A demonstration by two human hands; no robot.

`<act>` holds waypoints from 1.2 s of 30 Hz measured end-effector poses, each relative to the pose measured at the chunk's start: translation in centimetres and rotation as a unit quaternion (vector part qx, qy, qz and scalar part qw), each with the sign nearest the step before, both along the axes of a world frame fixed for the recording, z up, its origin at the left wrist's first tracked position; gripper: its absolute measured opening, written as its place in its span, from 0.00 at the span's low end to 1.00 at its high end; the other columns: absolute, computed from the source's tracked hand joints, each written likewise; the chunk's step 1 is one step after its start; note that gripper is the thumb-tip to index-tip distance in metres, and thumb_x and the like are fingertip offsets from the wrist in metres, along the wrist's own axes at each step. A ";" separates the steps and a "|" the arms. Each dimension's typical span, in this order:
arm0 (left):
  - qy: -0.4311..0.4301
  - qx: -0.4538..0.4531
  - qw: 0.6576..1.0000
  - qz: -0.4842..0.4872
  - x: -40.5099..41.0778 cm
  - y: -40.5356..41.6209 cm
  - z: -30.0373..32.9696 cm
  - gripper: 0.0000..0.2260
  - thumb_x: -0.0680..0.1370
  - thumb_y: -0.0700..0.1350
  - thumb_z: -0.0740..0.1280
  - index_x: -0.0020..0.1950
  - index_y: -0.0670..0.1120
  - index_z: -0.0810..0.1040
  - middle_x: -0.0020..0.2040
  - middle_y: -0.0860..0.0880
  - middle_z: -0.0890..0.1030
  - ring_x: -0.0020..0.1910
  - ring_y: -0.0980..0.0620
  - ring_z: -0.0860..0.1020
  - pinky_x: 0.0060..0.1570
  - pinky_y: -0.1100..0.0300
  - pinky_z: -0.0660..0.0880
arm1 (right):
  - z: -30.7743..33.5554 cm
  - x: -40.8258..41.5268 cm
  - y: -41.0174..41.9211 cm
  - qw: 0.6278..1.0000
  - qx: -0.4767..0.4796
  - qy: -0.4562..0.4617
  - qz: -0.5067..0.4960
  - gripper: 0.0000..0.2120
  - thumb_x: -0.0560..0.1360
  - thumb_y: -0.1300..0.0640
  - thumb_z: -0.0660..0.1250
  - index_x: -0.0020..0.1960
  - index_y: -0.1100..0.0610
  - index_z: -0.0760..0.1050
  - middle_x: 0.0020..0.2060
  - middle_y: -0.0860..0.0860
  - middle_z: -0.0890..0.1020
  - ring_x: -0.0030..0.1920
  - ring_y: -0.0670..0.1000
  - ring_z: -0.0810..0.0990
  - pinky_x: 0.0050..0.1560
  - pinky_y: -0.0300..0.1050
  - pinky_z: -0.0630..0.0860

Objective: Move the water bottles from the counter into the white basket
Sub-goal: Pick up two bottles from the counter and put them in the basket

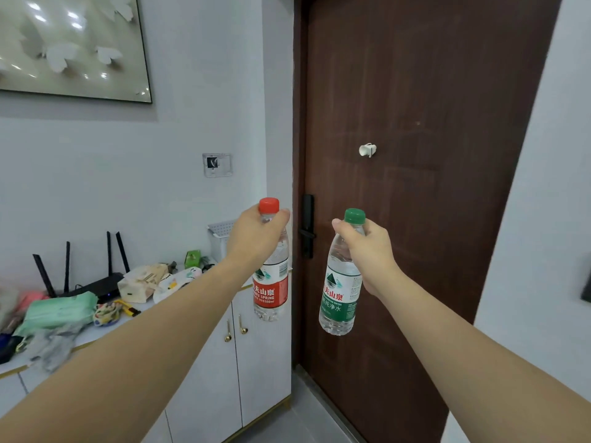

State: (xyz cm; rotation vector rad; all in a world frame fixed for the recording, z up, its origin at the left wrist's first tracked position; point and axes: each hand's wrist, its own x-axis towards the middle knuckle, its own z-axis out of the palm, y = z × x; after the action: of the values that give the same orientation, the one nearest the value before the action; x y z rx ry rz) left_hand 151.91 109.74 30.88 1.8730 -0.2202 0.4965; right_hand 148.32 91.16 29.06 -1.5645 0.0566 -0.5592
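Note:
My left hand (254, 238) grips a clear water bottle with a red cap and red label (271, 290) by its neck. The bottle hangs in the air just past the counter's right end. My right hand (367, 251) holds a second clear bottle with a green cap and green label (340, 298) by its neck, in front of the door. The white basket (219, 238) stands at the far right end of the counter (86, 337), against the wall. My left hand hides part of the basket.
The counter holds a black router (96, 286), a green pack (60, 310), paper bags and small clutter. White cabinet doors (224, 372) sit below it. A brown door (415, 187) with a black handle (307, 231) stands straight ahead. A framed picture (73, 46) hangs above.

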 end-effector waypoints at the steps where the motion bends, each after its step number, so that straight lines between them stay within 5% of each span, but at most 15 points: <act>1: -0.001 0.001 1.000 0.000 1.1 0.6 0.1 0.16 0.72 0.60 0.65 0.43 0.47 0.79 0.38 0.49 0.84 0.42 0.47 0.83 0.53 0.43 0.79 | 0.2 1.2 0.5 1.000 -0.002 0.002 0.000 0.08 0.72 0.49 0.73 0.44 0.53 0.81 0.32 0.46 0.82 0.37 0.49 0.83 0.43 0.48 0.79; 7: 0.008 0.009 1.000 -0.004 8.0 2.7 0.5 0.17 0.71 0.62 0.65 0.42 0.48 0.78 0.40 0.47 0.85 0.43 0.46 0.84 0.54 0.42 0.79 | 0.9 8.7 3.2 1.000 -0.006 0.003 0.013 0.08 0.73 0.49 0.72 0.44 0.54 0.80 0.36 0.50 0.83 0.42 0.53 0.83 0.46 0.50 0.77; 12: 0.011 -0.002 1.000 -0.009 14.9 2.9 -0.1 0.17 0.73 0.60 0.66 0.44 0.45 0.79 0.40 0.45 0.85 0.43 0.45 0.85 0.54 0.41 0.79 | 0.5 16.3 4.1 0.999 -0.004 -0.002 0.032 0.06 0.73 0.49 0.72 0.43 0.52 0.80 0.30 0.44 0.83 0.33 0.43 0.82 0.35 0.42 0.74; 20: 0.049 0.018 0.999 -0.009 28.6 2.9 -0.6 0.14 0.75 0.57 0.70 0.44 0.46 0.80 0.40 0.46 0.85 0.43 0.46 0.85 0.54 0.44 0.80 | 0.1 30.8 4.2 0.997 0.008 -0.011 0.077 0.04 0.73 0.51 0.73 0.44 0.51 0.81 0.34 0.45 0.84 0.35 0.42 0.82 0.35 0.39 0.73; 28: 0.118 0.090 0.989 -0.025 41.8 5.8 -0.5 0.18 0.75 0.59 0.71 0.43 0.44 0.78 0.38 0.47 0.76 0.36 0.48 0.75 0.37 0.57 0.71 | -0.5 44.6 6.4 0.993 0.025 0.008 0.111 0.07 0.72 0.50 0.74 0.47 0.52 0.81 0.41 0.46 0.85 0.44 0.46 0.82 0.41 0.42 0.74; 31: 0.130 0.095 0.986 -0.036 46.7 7.4 -0.5 0.23 0.74 0.60 0.71 0.49 0.39 0.81 0.41 0.47 0.79 0.37 0.50 0.77 0.37 0.58 0.71 | -0.9 49.5 7.8 0.993 0.042 -0.005 0.114 0.06 0.72 0.52 0.74 0.47 0.53 0.82 0.37 0.42 0.85 0.38 0.40 0.83 0.37 0.36 0.73; 36: 0.136 0.148 0.978 -0.056 54.8 9.9 0.3 0.22 0.72 0.67 0.70 0.48 0.48 0.81 0.43 0.48 0.81 0.42 0.49 0.80 0.45 0.52 0.80 | -0.4 56.9 10.2 0.993 0.068 -0.031 0.089 0.04 0.73 0.53 0.74 0.46 0.51 0.82 0.34 0.39 0.85 0.35 0.35 0.82 0.28 0.26 0.72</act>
State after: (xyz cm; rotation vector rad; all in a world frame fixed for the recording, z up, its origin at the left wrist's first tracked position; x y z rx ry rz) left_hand 206.71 119.66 31.17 2.1811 -0.2238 0.1310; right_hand 205.26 101.35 28.65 -1.4029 -0.0905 -0.4542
